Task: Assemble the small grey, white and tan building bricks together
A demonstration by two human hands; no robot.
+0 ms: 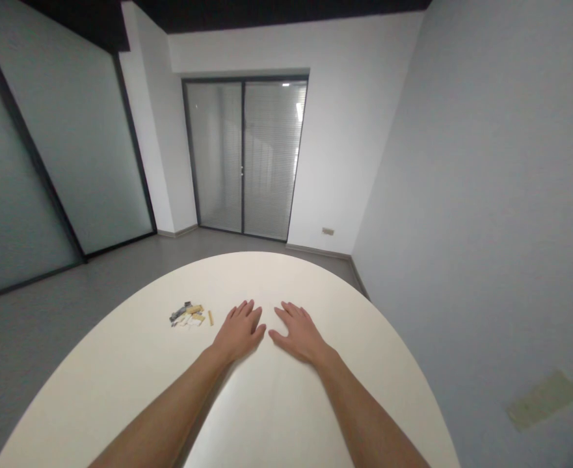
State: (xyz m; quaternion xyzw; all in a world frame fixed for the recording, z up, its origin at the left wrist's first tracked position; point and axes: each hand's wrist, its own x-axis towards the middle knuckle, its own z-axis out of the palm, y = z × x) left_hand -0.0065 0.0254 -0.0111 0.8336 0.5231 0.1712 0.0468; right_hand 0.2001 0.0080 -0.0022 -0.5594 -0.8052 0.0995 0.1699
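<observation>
A heap of small grey, yellow and white pieces [188, 316] lies on the round white bench [276, 276], left of your left hand [240, 333] — the nearer grip, spread and empty like your right hand [300, 334].

Smooth tabletop [261, 409] with a soft gloss
The glass partition [81, 143] looks frosted and the wall [486, 162] matt; the small pieces [187, 315] are too tiny for telling their material.
</observation>
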